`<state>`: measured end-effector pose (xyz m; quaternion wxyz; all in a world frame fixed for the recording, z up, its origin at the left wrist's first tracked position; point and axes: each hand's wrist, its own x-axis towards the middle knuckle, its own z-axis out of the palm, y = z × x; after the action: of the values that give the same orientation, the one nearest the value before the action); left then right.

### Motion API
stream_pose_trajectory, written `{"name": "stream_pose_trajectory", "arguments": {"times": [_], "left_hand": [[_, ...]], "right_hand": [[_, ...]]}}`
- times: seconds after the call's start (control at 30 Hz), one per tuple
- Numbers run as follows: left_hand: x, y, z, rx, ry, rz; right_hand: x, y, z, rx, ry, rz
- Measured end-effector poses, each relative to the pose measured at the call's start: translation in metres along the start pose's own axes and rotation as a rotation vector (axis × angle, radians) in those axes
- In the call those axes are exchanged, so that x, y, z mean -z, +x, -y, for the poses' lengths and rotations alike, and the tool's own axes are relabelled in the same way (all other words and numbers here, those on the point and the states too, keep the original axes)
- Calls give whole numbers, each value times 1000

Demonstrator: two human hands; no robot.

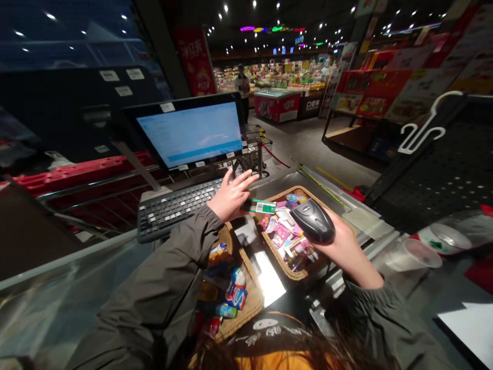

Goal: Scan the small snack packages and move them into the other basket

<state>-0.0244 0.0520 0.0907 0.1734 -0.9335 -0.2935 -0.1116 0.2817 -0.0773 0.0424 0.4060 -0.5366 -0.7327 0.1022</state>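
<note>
My right hand (339, 244) is wrapped round a black handheld barcode scanner (314, 221), which hangs over the wicker basket (296, 275) of small packets. My left hand (233, 196) holds a slim green packet (262, 206) with a white barcode label facing up. Its upper fingers are stretched out, while the lower ones that grip the packet are partly hidden. Many small pink and white packets (283, 231) fill that basket, below the scanner. Under my left forearm sits a second wicker basket (252, 290) with blue boxes (235, 295) and other small goods.
A keyboard (179, 208) and a lit monitor (192, 133) stand to the left of the baskets. On the right are plastic cups (414, 254), white paper (468, 329) and a white hook (421, 128) on a black panel. Farther off stands a person (242, 85) near a red freezer (277, 105).
</note>
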Motion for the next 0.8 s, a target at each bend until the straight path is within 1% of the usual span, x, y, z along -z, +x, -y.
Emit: {"name": "stream_pose_trajectory", "arguments": {"times": [0.1, 0.2, 0.3, 0.4, 0.5, 0.6, 0.7, 0.8], "left_hand": [[32, -31, 3, 129, 80, -113], [58, -61, 2, 240, 148, -236], [78, -92, -1, 318, 218, -342], [94, -120, -2, 373, 265, -414], [108, -144, -3, 426, 289, -447], [118, -163, -3, 470, 307, -457], [126, -178, -6, 498, 329, -452], [131, -189, -8, 507, 339, -441]], "right_hand": [[-10, 11, 23, 90, -4, 5], [-20, 22, 53, 238, -4, 1], [-30, 29, 85, 400, -8, 5], [-38, 32, 116, 513, -3, 1], [-44, 32, 142, 589, 28, 24], [-50, 32, 159, 638, 64, 42], [-58, 30, 168, 652, 91, 67], [-65, 26, 172, 640, 107, 106]]}}
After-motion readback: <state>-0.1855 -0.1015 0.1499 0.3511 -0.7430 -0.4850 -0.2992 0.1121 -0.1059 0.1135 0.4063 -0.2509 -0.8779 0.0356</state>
